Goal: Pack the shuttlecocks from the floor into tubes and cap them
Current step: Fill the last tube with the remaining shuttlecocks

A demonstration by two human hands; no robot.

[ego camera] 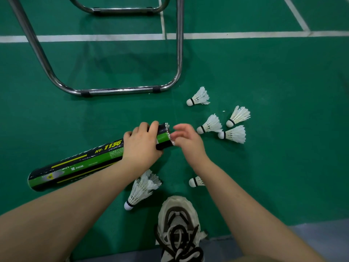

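Observation:
A black and green shuttlecock tube (pixel 79 163) lies slanted above the green floor, its open end up and to the right. My left hand (pixel 141 146) grips the tube near that open end. White feathers of a shuttlecock (pixel 169 134) stick out of the mouth. My right hand (pixel 186 138) is at the mouth with its fingers loosely curled, touching those feathers. Loose white shuttlecocks lie on the floor: one far right (pixel 198 97), a cluster of three (pixel 224 125), one by my right forearm (pixel 195 181) and a stacked pair under my left forearm (pixel 141 188).
A chrome tubular chair frame (pixel 120 89) stands on the floor just beyond the tube. White court lines (pixel 226 35) cross the far floor. My white shoe with black laces (pixel 177 229) is at the bottom centre, at the edge of a grey strip.

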